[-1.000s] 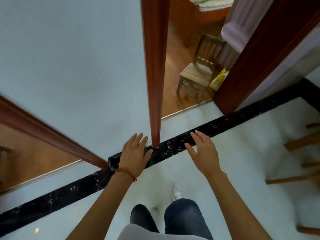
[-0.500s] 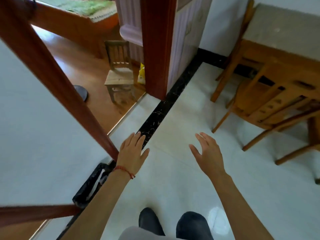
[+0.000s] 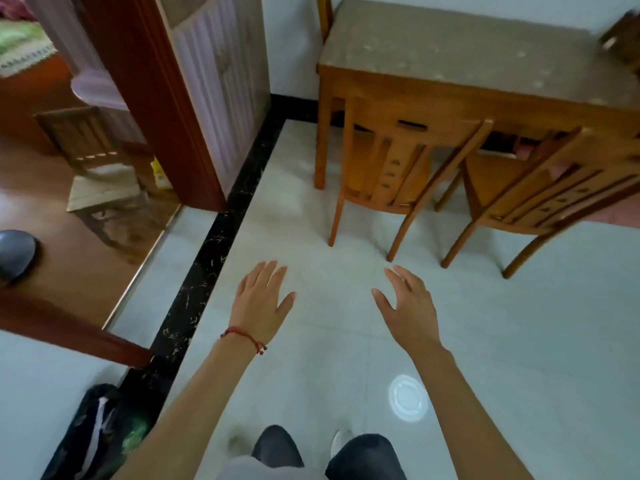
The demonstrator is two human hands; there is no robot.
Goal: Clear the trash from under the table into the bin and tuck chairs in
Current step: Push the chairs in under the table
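Head view, looking down across a pale tiled floor [image 3: 485, 341]. No brand, label or readable writing was visible anywhere in frame.

Left hand [image 3: 261, 303] was held out flat over the floor, fingers spread, holding nothing; a red string bracelet [image 3: 242, 336] sat on the wrist. Right hand [image 3: 410, 306] was likewise spread and empty, near the left and level with it. Neither hand touched anything.

Table [image 3: 450, 57], wooden with a mottled tan top, stood against the white wall at upper right. Two wooden chairs faced it: the left chair [image 3: 398, 161] had its seat partly under the table edge; the right chair [image 3: 540, 192] stood angled, seat mostly out from the table. Something pinkish showed under the table behind the right chair, too blurred to identify.

A black bin bag [image 3: 100, 431] sat at lower left, against the white wall just beside a black marble floor strip [image 3: 207, 244]; green and white contents showed inside, blurred.

A red-brown door frame [image 3: 149, 98] opened onto a room with wooden flooring, a small chair [image 3: 100, 174] and a yellow item [image 3: 159, 173] behind it. A round light reflection [image 3: 408, 396] lay on the tiles near the person's legs.
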